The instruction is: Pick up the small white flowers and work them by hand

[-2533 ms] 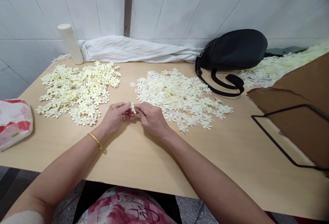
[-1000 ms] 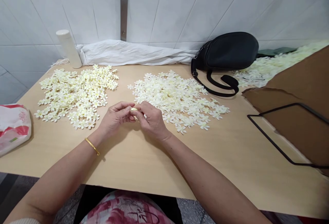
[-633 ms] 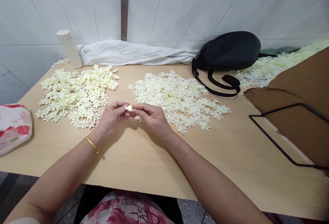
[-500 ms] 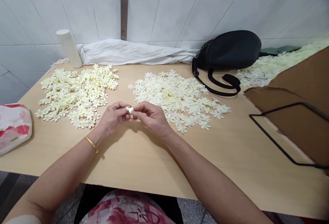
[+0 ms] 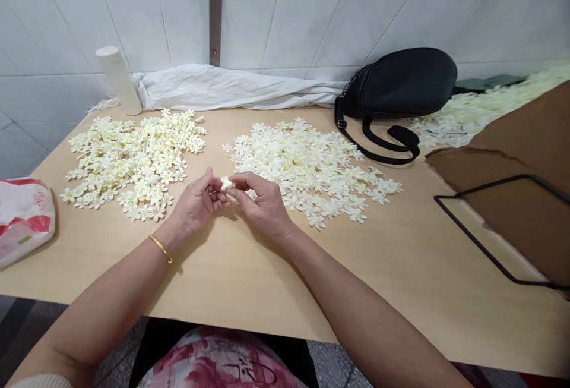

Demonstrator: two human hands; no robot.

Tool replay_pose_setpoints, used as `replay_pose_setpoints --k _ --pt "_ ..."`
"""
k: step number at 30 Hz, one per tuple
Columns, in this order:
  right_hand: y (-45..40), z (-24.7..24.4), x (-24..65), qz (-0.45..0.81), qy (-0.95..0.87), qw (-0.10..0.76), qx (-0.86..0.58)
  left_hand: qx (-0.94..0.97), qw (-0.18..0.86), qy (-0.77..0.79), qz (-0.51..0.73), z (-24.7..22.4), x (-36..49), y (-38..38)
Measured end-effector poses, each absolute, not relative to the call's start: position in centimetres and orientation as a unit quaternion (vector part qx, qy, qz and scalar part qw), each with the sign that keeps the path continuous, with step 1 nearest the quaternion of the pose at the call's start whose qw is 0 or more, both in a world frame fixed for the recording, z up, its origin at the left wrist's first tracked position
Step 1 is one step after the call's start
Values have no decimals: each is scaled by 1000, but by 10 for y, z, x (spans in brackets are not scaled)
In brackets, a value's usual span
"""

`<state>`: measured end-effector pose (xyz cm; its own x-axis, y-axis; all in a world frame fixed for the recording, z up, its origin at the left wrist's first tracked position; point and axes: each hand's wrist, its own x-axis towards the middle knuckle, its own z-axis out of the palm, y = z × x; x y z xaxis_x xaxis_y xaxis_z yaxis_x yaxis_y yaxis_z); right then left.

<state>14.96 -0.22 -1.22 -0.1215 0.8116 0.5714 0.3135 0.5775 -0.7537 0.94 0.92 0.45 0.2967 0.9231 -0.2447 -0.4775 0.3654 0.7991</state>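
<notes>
Between the thumb and forefinger of my right hand (image 5: 262, 201) is a small white artificial flower (image 5: 226, 183) with a pale yellow tint. My left hand (image 5: 198, 201) is just left of it, thumb raised away from its loosely curled fingers, their tips close to the flower; whether they touch it I cannot tell. Beyond my left hand lies a heap of cream flowers with yellow centres (image 5: 133, 156). A second heap of whiter, flatter blossoms (image 5: 294, 162) spreads behind and to the right of my right hand.
On the wooden table (image 5: 231, 293) are a white bottle (image 5: 119, 82), a rolled white cloth (image 5: 231, 91), a black bag with a strap (image 5: 405, 85) and a red-and-white tissue pack (image 5: 27, 221). At right, brown cardboard (image 5: 516, 186) with a black wire frame (image 5: 485, 259) stands before more petals (image 5: 485, 112).
My left thumb has lifted off and the left fingers have parted from the flower. The right hand keeps the flower pinched in nearly the same place. The view has shifted slightly.
</notes>
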Motion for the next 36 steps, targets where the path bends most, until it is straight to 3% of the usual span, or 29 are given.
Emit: replay_pose_setpoints --k 4,11,18,26,36 --pt "0 -13 153 201 -731 518 -397 339 731 369 463 3 8 9" --pt "0 -12 153 274 -690 531 -407 318 730 368 480 2 7 11" --pt "2 -17 153 141 -752 510 -392 304 743 371 466 -2 7 13" --pt "-3 -10 149 204 -706 527 -427 335 751 347 451 -1 8 9" --pt "0 -16 151 33 -784 436 -441 437 610 447 487 2 7 8"
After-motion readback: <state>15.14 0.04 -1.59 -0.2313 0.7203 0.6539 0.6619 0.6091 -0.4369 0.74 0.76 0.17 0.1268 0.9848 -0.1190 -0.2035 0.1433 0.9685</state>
